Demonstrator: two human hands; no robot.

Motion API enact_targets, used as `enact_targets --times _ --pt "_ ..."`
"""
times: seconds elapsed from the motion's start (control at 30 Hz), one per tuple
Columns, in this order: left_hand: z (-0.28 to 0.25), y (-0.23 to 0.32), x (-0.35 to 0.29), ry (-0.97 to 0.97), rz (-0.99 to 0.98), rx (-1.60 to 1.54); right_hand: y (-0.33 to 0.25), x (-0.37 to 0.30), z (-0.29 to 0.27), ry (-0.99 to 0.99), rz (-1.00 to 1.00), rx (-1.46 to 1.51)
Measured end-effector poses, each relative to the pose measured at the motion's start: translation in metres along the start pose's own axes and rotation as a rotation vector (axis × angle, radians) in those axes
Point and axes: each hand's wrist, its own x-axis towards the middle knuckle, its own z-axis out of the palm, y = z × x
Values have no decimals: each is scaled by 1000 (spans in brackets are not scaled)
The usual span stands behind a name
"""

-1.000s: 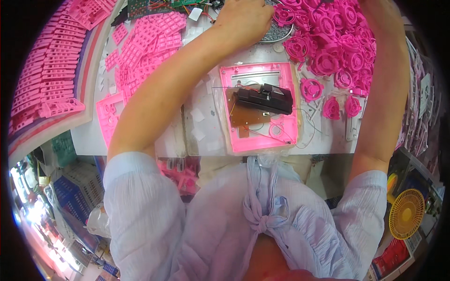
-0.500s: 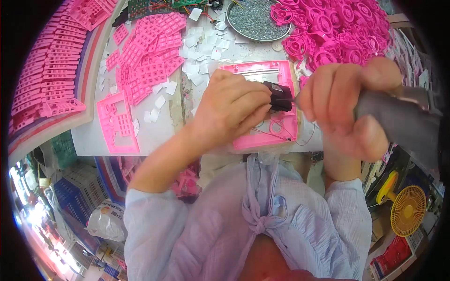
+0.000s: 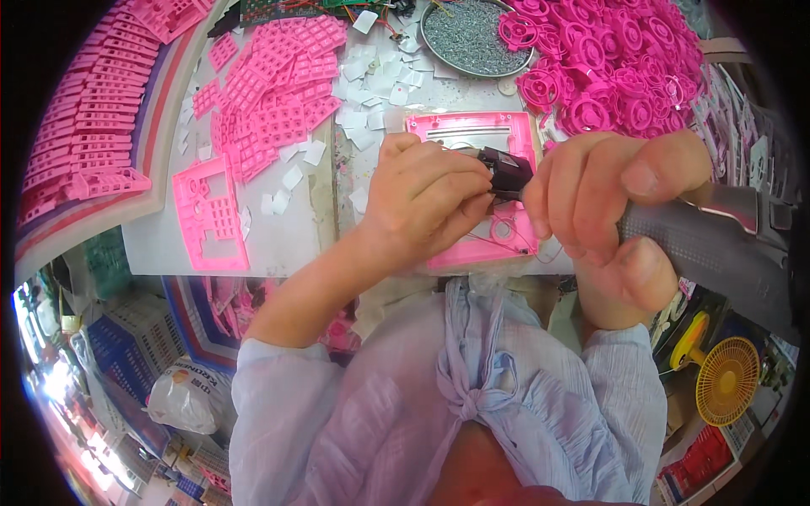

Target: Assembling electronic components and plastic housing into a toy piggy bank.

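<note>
My left hand (image 3: 430,198) pinches a small black plastic part (image 3: 510,171) between thumb and fingers, holding it over a pink plastic frame (image 3: 517,128). My right hand (image 3: 612,190) is wrapped round a dark grey electric screwdriver (image 3: 704,240), which lies almost level and points left. Its nose meets the right side of the black part, and the fingers hide the very tip. The frame lies on the table under both hands, with metal strips (image 3: 464,133) across its upper part. Thin dark wires (image 3: 515,246) curl over its lower right corner.
Pink keypad-like pieces (image 3: 278,76) and white paper squares (image 3: 363,118) cover the table's left middle. A second pink frame (image 3: 186,219) lies nearby. Beyond stand a round dish of small metal pieces (image 3: 472,38) and a heap of magenta rings (image 3: 607,59). Stacked pink parts (image 3: 101,110) fill the far left.
The screwdriver has come in against the black part as my right hand shifted slightly left. My left hand keeps its pinch on the part. The whole view has moved a little.
</note>
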Motion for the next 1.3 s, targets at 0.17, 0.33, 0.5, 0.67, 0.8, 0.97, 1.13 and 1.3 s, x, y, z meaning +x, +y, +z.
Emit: enact_targets --times 0.17,0.33,0.5,0.67,0.8,0.97,1.13,1.3 --pt "-6 2 4 -84 -88 154 3 -2 11 172 32 58" --pt "-11 -13 -7 -247 -107 320 28 -1 4 195 -20 -28" --pt "-11 -14 -12 -210 -60 300 37 -2 4 177 2 -56" --pt "-11 -10 -14 -191 -61 301 38 -6 11 201 55 -123" --pt "-12 -8 -13 -196 -66 270 44 -5 10 152 40 -186" --pt "-8 -8 -16 -175 -69 201 51 -3 8 74 35 -334" --pt "-8 -8 -20 -172 -71 216 53 3 3 11 95 -309" --pt "-9 -7 -23 -154 -111 224 45 -6 -6 55 246 -319"
